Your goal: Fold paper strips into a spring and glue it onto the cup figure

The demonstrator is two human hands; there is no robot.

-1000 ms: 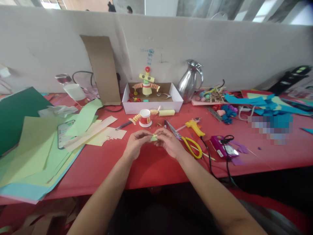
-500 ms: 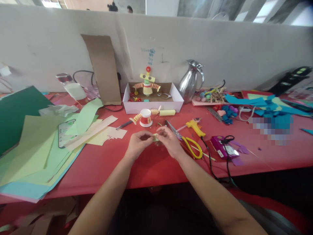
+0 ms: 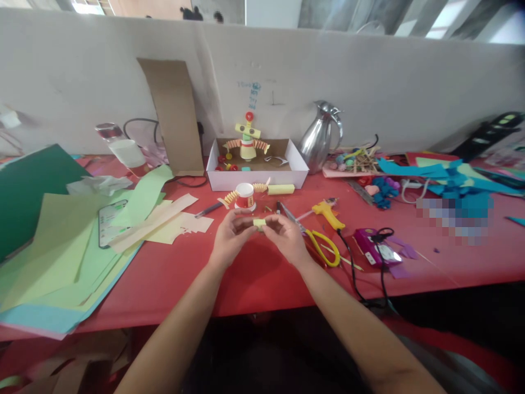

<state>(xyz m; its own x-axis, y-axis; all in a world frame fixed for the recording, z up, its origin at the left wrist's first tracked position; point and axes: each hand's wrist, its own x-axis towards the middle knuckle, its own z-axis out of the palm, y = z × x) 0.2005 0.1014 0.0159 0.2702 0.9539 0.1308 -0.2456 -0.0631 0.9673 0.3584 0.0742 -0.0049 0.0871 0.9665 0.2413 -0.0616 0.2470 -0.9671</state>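
Both hands pinch small yellow paper roll (image 3: pixel 259 222) above red tabletop (image 3: pixel 254 273): left hand (image 3: pixel 229 236) grip closed on one end, right hand (image 3: pixel 287 238) on other. Step looks like rolling paper tight; next move likely needs steady fingertip pressure. Paper cup (image 3: pixel 245 197) just beyond.

No legible text anywhere.

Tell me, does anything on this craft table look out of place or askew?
A phone lies half buried under loose paper sheets, some of which overhang the table's front edge. Open scissors lie close beside the right hand.
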